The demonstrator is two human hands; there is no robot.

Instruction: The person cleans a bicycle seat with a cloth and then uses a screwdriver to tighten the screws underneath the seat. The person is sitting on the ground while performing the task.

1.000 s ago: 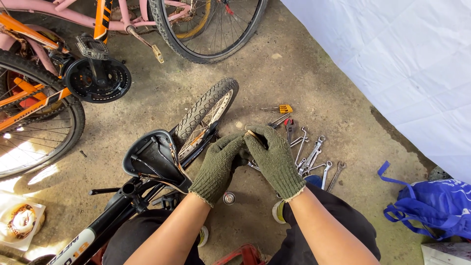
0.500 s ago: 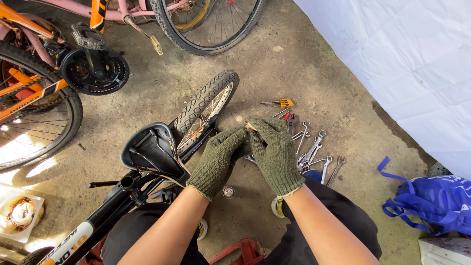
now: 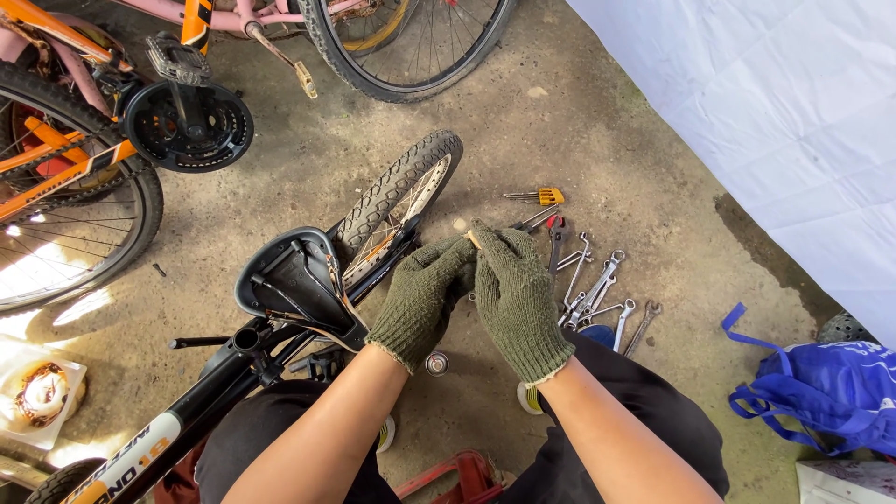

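Note:
Both my hands wear green knit gloves and meet over the concrete floor. My left hand (image 3: 422,301) and my right hand (image 3: 515,297) press fingertips together around a small tan piece (image 3: 470,239), most of it hidden by the gloves. Just left of them a black bicycle lies upside down, its black saddle (image 3: 289,280) on the ground and its small knobby wheel (image 3: 397,201) pointing away from me. My left hand is close to the frame beside the saddle.
Several spanners (image 3: 597,289), pliers and a yellow-handled screwdriver (image 3: 544,196) lie on the floor right of my hands. An orange bicycle (image 3: 79,163) and a pink bicycle's wheel (image 3: 415,51) stand at the back. A white sheet (image 3: 775,121) and a blue bag (image 3: 821,392) are at right.
My hands stay together in nearly the same spot, fingers shifting slightly on the small piece. The view has tilted a little, so the bicycles at the back sit higher in frame.

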